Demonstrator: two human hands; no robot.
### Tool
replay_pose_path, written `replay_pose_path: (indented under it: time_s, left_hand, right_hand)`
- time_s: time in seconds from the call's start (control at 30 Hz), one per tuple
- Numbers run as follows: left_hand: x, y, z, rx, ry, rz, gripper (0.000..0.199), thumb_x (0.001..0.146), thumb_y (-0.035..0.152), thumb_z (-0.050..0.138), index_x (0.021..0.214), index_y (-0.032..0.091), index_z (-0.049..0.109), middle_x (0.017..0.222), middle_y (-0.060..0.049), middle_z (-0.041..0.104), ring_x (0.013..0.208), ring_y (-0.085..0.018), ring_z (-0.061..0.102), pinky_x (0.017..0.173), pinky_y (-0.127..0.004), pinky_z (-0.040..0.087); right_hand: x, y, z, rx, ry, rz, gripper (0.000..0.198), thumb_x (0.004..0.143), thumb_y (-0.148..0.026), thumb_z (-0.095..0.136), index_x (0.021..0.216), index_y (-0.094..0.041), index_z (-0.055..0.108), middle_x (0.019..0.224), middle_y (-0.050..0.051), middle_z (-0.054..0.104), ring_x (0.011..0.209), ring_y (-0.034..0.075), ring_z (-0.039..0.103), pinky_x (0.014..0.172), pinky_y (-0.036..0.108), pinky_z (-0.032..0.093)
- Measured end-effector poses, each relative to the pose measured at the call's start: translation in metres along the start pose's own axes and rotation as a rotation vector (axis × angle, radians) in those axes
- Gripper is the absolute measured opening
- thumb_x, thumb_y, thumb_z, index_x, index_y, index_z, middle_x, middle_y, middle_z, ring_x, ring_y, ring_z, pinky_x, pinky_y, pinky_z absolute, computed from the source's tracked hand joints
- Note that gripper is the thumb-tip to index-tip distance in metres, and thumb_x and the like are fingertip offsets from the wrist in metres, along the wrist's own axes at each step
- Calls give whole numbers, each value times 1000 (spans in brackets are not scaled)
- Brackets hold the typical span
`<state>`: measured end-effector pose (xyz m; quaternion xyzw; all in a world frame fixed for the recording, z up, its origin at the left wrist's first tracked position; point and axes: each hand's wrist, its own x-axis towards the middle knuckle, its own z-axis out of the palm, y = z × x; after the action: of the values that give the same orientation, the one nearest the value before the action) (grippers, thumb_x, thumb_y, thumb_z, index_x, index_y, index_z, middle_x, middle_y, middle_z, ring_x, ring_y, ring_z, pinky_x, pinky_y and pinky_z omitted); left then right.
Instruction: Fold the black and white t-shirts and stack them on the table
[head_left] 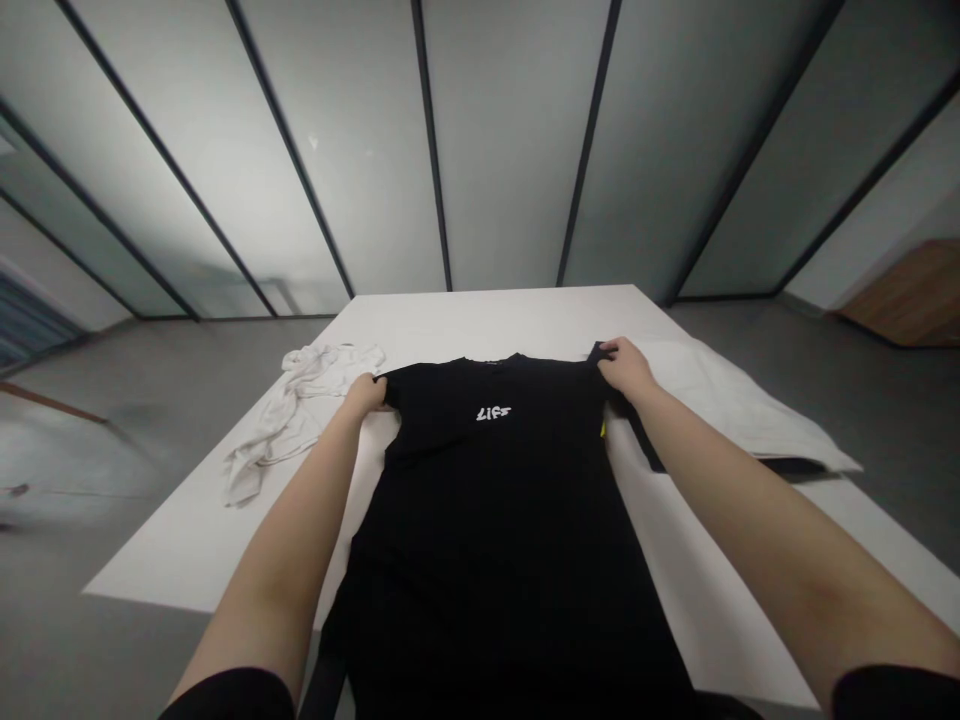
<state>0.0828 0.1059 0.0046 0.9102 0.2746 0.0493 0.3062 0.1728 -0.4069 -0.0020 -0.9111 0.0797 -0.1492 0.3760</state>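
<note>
A black T-shirt (495, 500) with small white lettering on its chest is stretched out between my hands, its collar toward the far side. Its lower part comes down to the near edge of the white table (495, 315). My left hand (367, 393) is closed on the shirt's left sleeve area. On the other side, my right hand (625, 366) pinches the right sleeve near the shoulder. A little yellow patch (603, 429) shows at the shirt's right edge, too small to name. The fingertips of both hands are partly hidden.
A crumpled white cloth (289, 410) lies on the table's left part. Flatter white fabric (727, 395) with a dark piece under its near edge lies at the right, reaching the table's side. Frosted panels with dark frames (510, 150) stand behind the table.
</note>
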Motion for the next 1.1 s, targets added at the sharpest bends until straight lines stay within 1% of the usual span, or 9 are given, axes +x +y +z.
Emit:
replay_pose_path:
  time_s: [0.1,0.27,0.33,0.5,0.6,0.7,0.8,0.97,1.1]
  left_hand:
    - [-2,12,-6,-122,69,-19,23,99,35,52,105,17,64,77,-9,70,73,-24,73,61,-32,58]
    - [-26,48,0,-443,84,168,39,95,51,66,119,22,57,87,-3,69,67,-16,64,56,-26,51]
    - [-39,61,8,-485,89,282,41,96,53,66,122,22,56,101,-7,73,76,-17,68,68,-29,56]
    - [-64,68,37,-139,147,529,29,105,40,50,119,19,65,123,-14,74,114,-26,70,104,-41,54]
    - [-72,56,60,201,-14,563,40,105,36,47,133,14,66,137,-19,71,132,-32,64,116,-46,47]
    - [-76,44,81,418,-67,541,54,106,41,45,151,13,58,161,-22,55,151,-38,49,123,-53,39]
    - [-77,40,91,489,25,534,61,107,46,42,158,15,54,170,-19,44,159,-39,37,127,-57,33]
    - [-84,39,86,488,61,631,56,108,41,40,152,12,61,162,-17,55,155,-33,45,130,-45,33]
    - [-104,28,83,503,5,624,60,109,43,39,157,11,56,166,-18,51,155,-34,46,129,-48,34]
  right_hand:
    - [-5,-17,5,36,63,-115,33,77,-13,64,109,-19,71,109,13,77,102,27,70,97,41,55]
    - [-40,-59,20,307,-295,-333,31,90,-30,65,120,-21,71,113,10,78,82,20,70,82,37,60]
    - [-48,-67,24,388,-306,-324,31,96,-36,61,123,-23,70,114,9,78,78,19,69,79,37,60]
    - [-50,-53,32,207,-59,-208,33,101,-26,48,124,-18,70,123,14,77,107,25,73,102,41,56]
    - [-62,-37,47,-50,-197,-265,41,103,-25,47,137,-14,68,141,18,70,129,27,67,116,41,48]
    - [-83,-28,68,-324,-377,-350,55,105,-35,51,154,-11,58,163,21,53,154,34,46,127,47,35]
    - [-94,-28,81,-486,-397,-342,68,107,-47,47,166,-13,44,176,19,35,162,41,29,130,55,27]
    - [-97,-36,77,-537,-317,-431,66,107,-46,44,165,-13,46,177,18,32,166,43,18,132,61,16]
    - [-114,-34,69,-526,-401,-539,65,108,-42,43,164,-9,46,176,19,35,164,38,27,133,52,22]
